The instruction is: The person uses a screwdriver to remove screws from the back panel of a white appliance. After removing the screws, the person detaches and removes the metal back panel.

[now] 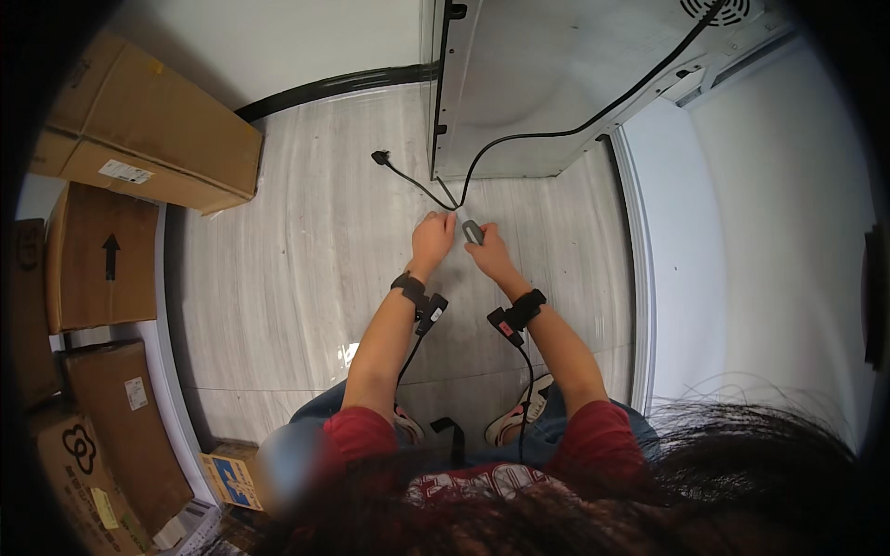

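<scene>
My right hand point(492, 251) is closed round the grey handle of a screwdriver point(474, 232). Its thin shaft slants up and left to the lower corner of a large metal-backed appliance point(528, 83). Close beside the handle, my left hand point(432, 244) has its fingers drawn together near the shaft; what they pinch, if anything, is hidden. A black power cord point(533, 135) comes down from the appliance's back and bends just above my fingertips. From that bend it runs left to a plug point(381, 158) lying on the floor.
Cardboard boxes point(162, 120) are stacked along the left side, several on a low ledge. A white wall panel with a raised edge point(649, 269) borders the right. Straps with small black devices point(432, 313) sit on both wrists, their cables hanging toward my shoes point(505, 424).
</scene>
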A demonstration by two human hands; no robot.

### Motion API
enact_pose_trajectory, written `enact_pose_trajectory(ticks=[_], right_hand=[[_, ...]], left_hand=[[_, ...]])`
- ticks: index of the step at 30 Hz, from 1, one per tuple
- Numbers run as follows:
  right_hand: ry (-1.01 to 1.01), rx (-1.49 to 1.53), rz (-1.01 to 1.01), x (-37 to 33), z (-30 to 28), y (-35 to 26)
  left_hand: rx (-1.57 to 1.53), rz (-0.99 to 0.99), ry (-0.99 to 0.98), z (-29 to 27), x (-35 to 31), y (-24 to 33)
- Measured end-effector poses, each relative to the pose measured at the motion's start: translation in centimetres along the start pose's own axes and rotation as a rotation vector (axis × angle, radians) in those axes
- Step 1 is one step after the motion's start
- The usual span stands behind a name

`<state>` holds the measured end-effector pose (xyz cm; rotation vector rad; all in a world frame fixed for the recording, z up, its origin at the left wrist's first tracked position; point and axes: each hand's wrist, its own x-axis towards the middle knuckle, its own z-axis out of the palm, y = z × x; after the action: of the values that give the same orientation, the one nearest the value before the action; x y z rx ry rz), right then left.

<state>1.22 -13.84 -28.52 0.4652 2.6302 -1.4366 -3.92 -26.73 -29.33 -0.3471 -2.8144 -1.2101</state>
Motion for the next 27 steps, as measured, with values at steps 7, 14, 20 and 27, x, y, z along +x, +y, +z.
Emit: enact_pose_trajectory(ticks=[7, 14, 20, 27], right_hand=[[0.027, 0.066, 0.02, 0.3, 1.6, 0.7], [0.052, 0.091, 0.008, 0.5, 2.2, 0.8], [0.056, 0.119, 0.001, 0.6, 2.6, 1.0], [0.054, 0.129, 0.011, 0.4, 2.2, 0.3]], left_hand=[[-0.008, -0.046, -0.106, 2.0, -0.7, -1.0], [-0.195, -0.084, -0.085, 2.7, -0.8, -1.2], [-0.207, -0.079, -0.064, 2.9, -0.7, -1.5], [-0.217, -0.064, -0.053, 2.9, -0.7, -1.6]])
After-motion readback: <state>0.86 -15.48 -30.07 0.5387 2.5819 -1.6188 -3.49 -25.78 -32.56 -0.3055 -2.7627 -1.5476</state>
